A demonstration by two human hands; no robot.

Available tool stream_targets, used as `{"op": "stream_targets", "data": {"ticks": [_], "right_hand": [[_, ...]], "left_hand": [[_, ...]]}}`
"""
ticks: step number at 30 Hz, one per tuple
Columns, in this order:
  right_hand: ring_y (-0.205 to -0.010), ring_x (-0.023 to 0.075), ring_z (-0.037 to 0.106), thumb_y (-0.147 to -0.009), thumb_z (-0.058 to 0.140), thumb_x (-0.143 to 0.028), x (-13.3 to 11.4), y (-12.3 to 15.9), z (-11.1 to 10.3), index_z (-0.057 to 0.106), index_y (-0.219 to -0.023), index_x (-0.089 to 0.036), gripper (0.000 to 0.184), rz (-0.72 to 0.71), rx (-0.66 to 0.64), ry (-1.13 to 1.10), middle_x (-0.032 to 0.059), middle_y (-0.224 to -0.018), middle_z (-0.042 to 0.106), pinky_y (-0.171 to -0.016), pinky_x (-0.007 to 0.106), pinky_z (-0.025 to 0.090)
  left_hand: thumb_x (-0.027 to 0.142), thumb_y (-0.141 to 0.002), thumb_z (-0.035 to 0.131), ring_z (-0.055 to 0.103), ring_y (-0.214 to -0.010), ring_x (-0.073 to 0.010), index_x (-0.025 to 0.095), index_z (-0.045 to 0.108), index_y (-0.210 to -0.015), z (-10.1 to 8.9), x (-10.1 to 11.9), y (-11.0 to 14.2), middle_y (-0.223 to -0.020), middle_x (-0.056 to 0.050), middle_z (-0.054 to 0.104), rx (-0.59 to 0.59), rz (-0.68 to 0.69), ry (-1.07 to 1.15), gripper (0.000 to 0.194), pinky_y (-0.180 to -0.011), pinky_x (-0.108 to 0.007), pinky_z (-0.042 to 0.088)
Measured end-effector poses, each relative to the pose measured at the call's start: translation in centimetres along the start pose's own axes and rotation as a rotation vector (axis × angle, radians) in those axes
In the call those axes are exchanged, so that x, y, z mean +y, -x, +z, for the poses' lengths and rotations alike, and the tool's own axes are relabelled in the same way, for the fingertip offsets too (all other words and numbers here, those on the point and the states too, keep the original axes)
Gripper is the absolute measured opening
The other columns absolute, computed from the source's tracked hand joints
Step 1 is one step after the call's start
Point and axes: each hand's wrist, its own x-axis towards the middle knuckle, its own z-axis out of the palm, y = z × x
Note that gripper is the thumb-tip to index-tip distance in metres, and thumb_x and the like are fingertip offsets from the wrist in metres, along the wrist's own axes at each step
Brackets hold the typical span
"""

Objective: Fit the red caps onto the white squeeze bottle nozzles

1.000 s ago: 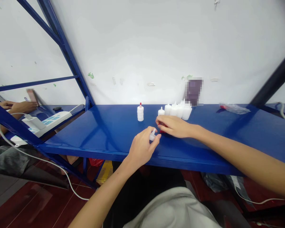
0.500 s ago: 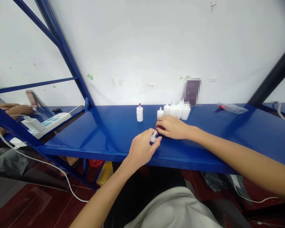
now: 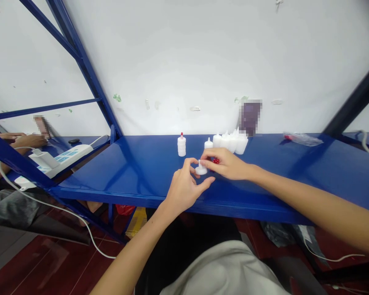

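Observation:
A white nozzle cap (image 3: 201,169) is between my hands over the front part of the blue table, its wide base facing down. My right hand (image 3: 226,164) pinches the narrow tip with thumb and forefinger. My left hand (image 3: 184,184) is open around the base, its curled fingers close against the far side and the thumb held apart. Several small red caps (image 3: 216,161) lie on the table by my right hand, partly hidden by it. Behind it stands a white bottle with a nozzle (image 3: 208,143), its lower part covered.
A ribbed white bottle with a red cap (image 3: 181,146) stands alone to the left. More white bottles (image 3: 233,142) cluster behind my right hand. A clear plastic bag (image 3: 304,139) lies right. A power strip (image 3: 61,159) and another person's hands (image 3: 27,140) are left, beyond the blue frame.
My right hand has moved from beside the red caps to the nozzle cap and pinches its tip. My left thumb has come away from the nozzle cap, which now sits more upright.

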Motion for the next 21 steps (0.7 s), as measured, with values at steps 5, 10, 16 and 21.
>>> {"op": "stream_targets", "data": {"ticks": [5, 10, 16, 21], "right_hand": [[-0.067, 0.0152, 0.053, -0.093, 0.051, -0.033, 0.9, -0.7, -2.3, 0.061, -0.078, -0.019, 0.023, 0.086, 0.219, 0.103, 0.0019, -0.073, 0.063, -0.064, 0.029, 0.038], [-0.072, 0.0180, 0.058, -0.093, 0.050, -0.032, 1.8, -0.8, -2.9, 0.065, -0.095, -0.018, 0.020, 0.168, 0.076, 0.285, 0.0044, -0.083, 0.068, -0.069, 0.031, 0.040], [-0.092, 0.0255, 0.061, -0.091, 0.054, -0.035, 3.7, -0.6, -1.8, 0.066, -0.106, -0.018, 0.026, 0.141, 0.018, 0.480, 0.0103, -0.099, 0.068, -0.079, 0.036, 0.044], [-0.086, 0.0240, 0.062, -0.089, 0.055, -0.028, 4.1, -0.6, -1.4, 0.068, -0.098, -0.016, 0.020, 0.196, -0.052, 0.448, 0.0096, -0.094, 0.071, -0.074, 0.034, 0.044]], "left_hand": [[0.046, -0.087, 0.066, 0.063, -0.066, -0.0111, 0.021, 0.047, -0.129, -0.2, -0.7, -0.4, -0.089, 0.000, 0.063, 0.005, -0.016, 0.072, 0.052, -0.068, -0.026, 0.051], [0.031, -0.090, 0.061, 0.059, -0.076, -0.0145, 0.021, 0.058, -0.116, -0.1, -1.0, -0.4, -0.091, -0.001, 0.063, 0.024, 0.060, -0.080, 0.029, -0.075, -0.030, 0.050], [0.024, -0.093, 0.053, 0.058, -0.096, -0.0221, 0.021, 0.065, -0.106, -1.3, -1.0, -0.8, -0.100, -0.006, 0.065, 0.049, 0.133, -0.306, 0.017, -0.088, -0.037, 0.048], [0.033, -0.093, 0.057, 0.058, -0.100, -0.0271, 0.019, 0.067, -0.113, -4.1, -2.3, -1.4, -0.103, -0.009, 0.064, -0.049, 0.064, -0.497, 0.027, -0.088, -0.041, 0.047]]}}
